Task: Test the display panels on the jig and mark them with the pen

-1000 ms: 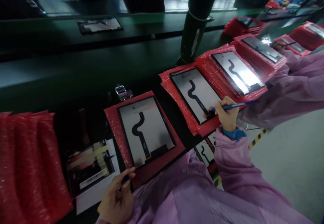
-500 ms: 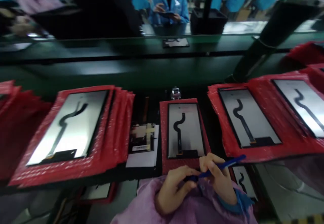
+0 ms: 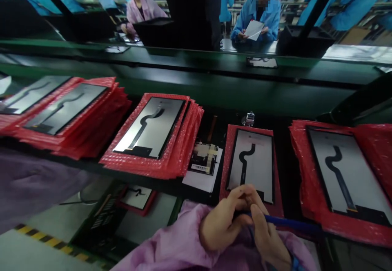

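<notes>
My left hand (image 3: 228, 220) and my right hand (image 3: 266, 232) are closed together above the bench's front edge. A slim blue pen-like tool (image 3: 289, 221) runs out to the right from between my right fingers. Its other end is hidden by my left fingers, which are wrapped round it. Just beyond my hands, a display panel (image 3: 261, 163) with a dark S-shaped flex cable (image 3: 243, 165) lies face down on a red bubble-wrap sleeve (image 3: 226, 161). My fingers cover part of the panel's lower edge from view.
Stacks of red bubble-wrap sleeves (image 3: 174, 156) topped with panels flank the middle one. A small circuit assembly (image 3: 204, 158) lies on a white sheet (image 3: 200, 181). A metal clasp-like part (image 3: 249, 118) sits behind. Across the green bench, a person (image 3: 257, 14) in blue holds a panel.
My view has swung left, so the bench things appear further right. My hands have drawn closer together round the blue tool, which now points more level to the right.
</notes>
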The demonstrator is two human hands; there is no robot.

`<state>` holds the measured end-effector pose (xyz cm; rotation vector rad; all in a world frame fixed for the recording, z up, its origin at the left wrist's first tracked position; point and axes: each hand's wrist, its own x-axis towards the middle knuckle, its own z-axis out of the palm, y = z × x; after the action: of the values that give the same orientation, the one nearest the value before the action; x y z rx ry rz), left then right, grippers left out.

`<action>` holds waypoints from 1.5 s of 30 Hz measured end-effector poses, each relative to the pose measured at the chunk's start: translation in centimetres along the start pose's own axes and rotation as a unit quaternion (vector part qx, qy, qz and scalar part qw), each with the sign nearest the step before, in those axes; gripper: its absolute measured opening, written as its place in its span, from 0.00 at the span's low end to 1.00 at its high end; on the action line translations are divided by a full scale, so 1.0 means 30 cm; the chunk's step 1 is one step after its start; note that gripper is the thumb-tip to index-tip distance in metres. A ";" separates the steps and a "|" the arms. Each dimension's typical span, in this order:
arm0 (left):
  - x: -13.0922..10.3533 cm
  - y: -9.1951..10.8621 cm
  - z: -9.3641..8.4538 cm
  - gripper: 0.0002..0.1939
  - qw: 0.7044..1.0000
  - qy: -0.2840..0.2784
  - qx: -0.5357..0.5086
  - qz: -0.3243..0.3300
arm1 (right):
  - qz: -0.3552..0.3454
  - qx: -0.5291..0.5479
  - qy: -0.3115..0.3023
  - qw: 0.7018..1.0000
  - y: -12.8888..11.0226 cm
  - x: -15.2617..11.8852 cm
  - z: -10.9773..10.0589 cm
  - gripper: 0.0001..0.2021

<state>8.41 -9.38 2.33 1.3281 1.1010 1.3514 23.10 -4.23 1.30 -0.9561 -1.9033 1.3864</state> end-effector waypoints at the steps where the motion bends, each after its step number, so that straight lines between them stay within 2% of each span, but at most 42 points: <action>1: 0.004 0.004 -0.007 0.29 1.000 -0.005 0.004 -0.002 | -0.011 0.003 -0.018 1.000 -0.027 0.025 -0.007 0.19; 3: 0.017 0.009 -0.019 0.29 1.000 -0.003 0.008 0.005 | -0.053 0.002 -0.057 0.997 -0.082 0.090 -0.028 0.17; 5: 0.045 0.011 -0.042 0.29 0.997 0.018 0.059 0.039 | -0.101 -0.013 -0.049 0.994 -0.126 0.167 -0.059 0.13; 7: 0.090 0.013 -0.088 0.25 0.979 0.062 0.173 0.085 | -0.101 -0.042 0.023 0.994 -0.146 0.248 -0.101 0.11; 9: 0.152 0.009 -0.160 0.17 0.941 0.117 0.300 0.106 | -0.047 -0.108 0.096 0.988 -0.141 0.322 -0.156 0.08; 10: 0.188 0.003 -0.203 0.13 0.919 0.148 0.352 0.094 | -0.013 -0.166 0.124 0.978 -0.133 0.353 -0.185 0.09; 12: 0.263 -0.015 -0.290 0.10 0.871 0.169 0.461 0.021 | 0.068 -0.307 0.164 0.935 -0.111 0.400 -0.242 0.14; 14: 0.336 -0.040 -0.361 0.14 0.805 0.158 0.566 -0.088 | 0.147 -0.436 0.169 0.872 -0.090 0.427 -0.285 0.18; 16: 0.400 -0.066 -0.403 0.20 0.773 0.156 0.599 -0.140 | 0.170 -0.519 0.158 0.823 -0.070 0.436 -0.306 0.21; 18: 0.448 -0.089 -0.421 0.23 0.763 0.162 0.605 -0.162 | 0.123 -0.551 0.157 0.810 -0.043 0.436 -0.307 0.24; 20: 0.474 -0.110 -0.431 0.23 0.754 0.164 0.613 -0.170 | 0.031 -0.534 0.136 0.834 -0.005 0.435 -0.291 0.24; 21: 0.481 -0.120 -0.437 0.23 0.752 0.166 0.616 -0.166 | -0.018 -0.510 0.103 0.854 0.017 0.435 -0.280 0.25; 23: 0.485 -0.141 -0.457 0.22 0.762 0.180 0.606 -0.142 | -0.092 -0.455 0.012 0.886 0.063 0.437 -0.254 0.30; 26: 0.483 -0.177 -0.496 0.23 0.823 0.233 0.506 -0.111 | -0.102 -0.426 -0.079 0.895 0.115 0.439 -0.216 0.40; 29: 0.488 -0.206 -0.524 0.28 0.891 0.300 0.328 -0.090 | -0.083 -0.434 -0.097 0.892 0.130 0.434 -0.193 0.42; 32: 0.498 -0.220 -0.533 0.29 0.928 0.323 0.185 -0.033 | -0.080 -0.433 -0.092 0.893 0.121 0.428 -0.185 0.41; 36: 0.505 -0.211 -0.528 0.24 0.939 0.325 0.109 0.024 | -0.083 -0.406 -0.091 0.905 0.117 0.429 -0.183 0.38; 39: 0.501 -0.190 -0.516 0.16 0.944 0.299 0.130 0.043 | -0.088 -0.369 -0.094 0.920 0.125 0.430 -0.175 0.35; 41: 0.496 -0.173 -0.504 0.13 0.947 0.282 0.146 0.045 | -0.090 -0.362 -0.092 0.923 0.130 0.428 -0.168 0.37; 45: 0.487 -0.145 -0.483 0.15 0.946 0.282 0.148 0.056 | -0.079 -0.395 -0.093 0.910 0.133 0.428 -0.156 0.41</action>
<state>-5.99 5.84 0.42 1.2544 1.6873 1.7644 20.38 9.61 -0.59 -0.9998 -2.6980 0.5957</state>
